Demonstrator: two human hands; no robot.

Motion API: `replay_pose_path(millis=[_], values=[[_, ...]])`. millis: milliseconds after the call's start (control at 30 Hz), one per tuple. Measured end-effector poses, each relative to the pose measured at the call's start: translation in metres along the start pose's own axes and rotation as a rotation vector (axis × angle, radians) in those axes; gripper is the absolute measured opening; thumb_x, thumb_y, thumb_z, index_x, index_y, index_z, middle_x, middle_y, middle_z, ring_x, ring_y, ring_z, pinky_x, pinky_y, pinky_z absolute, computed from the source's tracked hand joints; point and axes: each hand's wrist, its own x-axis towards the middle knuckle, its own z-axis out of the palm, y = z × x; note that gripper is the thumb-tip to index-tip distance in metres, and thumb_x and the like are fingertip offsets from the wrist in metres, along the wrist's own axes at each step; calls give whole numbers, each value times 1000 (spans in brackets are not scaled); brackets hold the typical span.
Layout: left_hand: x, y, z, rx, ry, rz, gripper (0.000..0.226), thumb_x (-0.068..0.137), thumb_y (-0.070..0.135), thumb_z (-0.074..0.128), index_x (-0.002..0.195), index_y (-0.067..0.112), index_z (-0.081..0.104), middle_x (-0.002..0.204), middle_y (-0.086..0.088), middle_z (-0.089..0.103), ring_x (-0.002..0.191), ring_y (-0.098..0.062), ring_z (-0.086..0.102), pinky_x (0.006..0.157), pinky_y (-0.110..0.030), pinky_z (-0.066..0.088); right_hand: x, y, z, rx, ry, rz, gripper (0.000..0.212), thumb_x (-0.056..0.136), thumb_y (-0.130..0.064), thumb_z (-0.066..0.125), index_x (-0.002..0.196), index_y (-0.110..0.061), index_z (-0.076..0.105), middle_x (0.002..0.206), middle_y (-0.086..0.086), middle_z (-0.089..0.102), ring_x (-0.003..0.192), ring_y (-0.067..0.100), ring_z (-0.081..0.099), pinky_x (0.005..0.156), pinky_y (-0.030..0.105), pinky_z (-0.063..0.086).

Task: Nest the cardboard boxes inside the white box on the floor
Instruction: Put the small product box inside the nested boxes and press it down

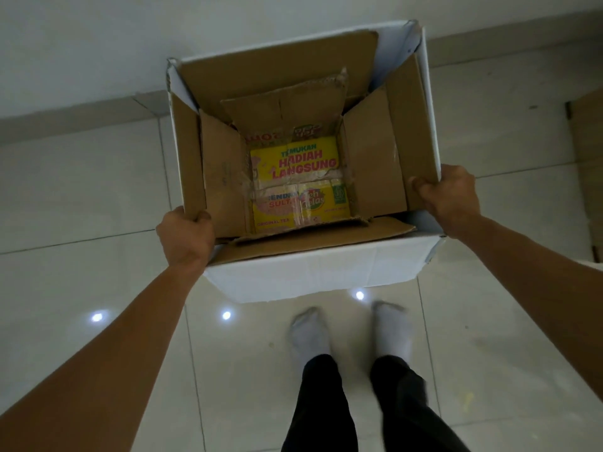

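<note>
The white box (313, 272) stands open on the tiled floor in front of me. A brown cardboard box (372, 151) sits nested inside it, flaps up against the white walls. At the bottom lies a yellow printed tea carton (303, 177) with red and green lettering. My left hand (186, 234) grips the near left corner of the box rim, thumb inside. On the near right edge of the rim, my right hand (447, 197) is clamped with its thumb inside too.
My two feet in white socks (352, 331) stand just behind the box. A white wall (98, 44) with a grey skirting runs behind it. A brown door or panel edge (587, 174) shows at the far right. Glossy tiles reflect ceiling lights.
</note>
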Motion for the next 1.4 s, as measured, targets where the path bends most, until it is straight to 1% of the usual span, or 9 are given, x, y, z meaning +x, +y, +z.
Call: replay_pose_path(millis=[233, 333, 500, 600, 833, 1000, 1067, 1200, 1400], values=[[-77, 14, 36, -19, -23, 31, 16, 81, 10, 60, 90, 0, 69, 84, -15, 69, 67, -19, 55, 65, -26, 44, -8, 80, -47, 1, 27, 19, 35, 86, -26, 63, 110, 0, 65, 102, 19, 68, 78, 22, 55, 69, 26, 40], [-116, 30, 54, -11, -22, 29, 14, 81, 10, 59, 87, 0, 68, 78, -9, 63, 65, -20, 54, 62, -25, 41, -4, 113, -74, 17, 30, 10, 32, 85, -25, 64, 106, 0, 66, 100, 21, 69, 75, 23, 56, 68, 27, 41], [-183, 57, 95, 11, 0, 21, 18, 80, 13, 60, 87, -2, 67, 84, -21, 68, 67, -27, 57, 64, -30, 43, 13, 168, -127, 37, 28, -26, 32, 85, -23, 65, 108, -2, 68, 101, 19, 71, 79, 23, 59, 70, 26, 43], [-214, 78, 119, 11, 21, 12, 20, 79, 13, 59, 91, -1, 68, 88, -23, 69, 71, -30, 61, 65, -31, 44, 25, 199, -155, 47, 21, -40, 34, 85, -23, 64, 111, -1, 67, 105, 20, 70, 92, 32, 66, 76, 29, 49], [-270, 132, 171, -9, 9, 49, 19, 79, 12, 60, 91, -1, 68, 88, -21, 69, 67, -21, 52, 63, -27, 42, 57, 261, -217, 24, 51, 0, 40, 85, -25, 67, 115, 2, 63, 112, 23, 67, 101, 36, 64, 78, 29, 47], [-291, 164, 199, -11, -7, 72, 16, 79, 11, 59, 87, 1, 68, 85, -20, 69, 67, -25, 56, 62, -27, 42, 80, 289, -248, -23, 91, 10, 47, 83, -27, 70, 117, 3, 59, 117, 26, 64, 106, 39, 62, 85, 38, 49], [-297, 174, 208, -21, -14, 60, 16, 80, 12, 60, 89, 1, 68, 87, -20, 69, 66, -22, 54, 63, -27, 43, 87, 294, -256, -55, 111, 12, 48, 83, -28, 71, 117, 3, 57, 117, 26, 63, 106, 40, 61, 82, 38, 48], [-307, 193, 223, -37, -29, 33, 16, 81, 13, 60, 89, 1, 67, 86, -19, 68, 72, -31, 61, 64, -28, 44, 102, 300, -272, -112, 127, 39, 50, 81, -31, 72, 118, 0, 57, 117, 25, 62, 106, 40, 60, 76, 34, 43], [-323, 221, 247, -52, -71, 51, 15, 82, 13, 58, 88, 2, 66, 88, -18, 69, 70, -26, 58, 64, -26, 45, 120, 313, -297, -177, 180, 82, 47, 81, -32, 71, 115, -1, 58, 115, 25, 64, 103, 41, 61, 74, 38, 45]])
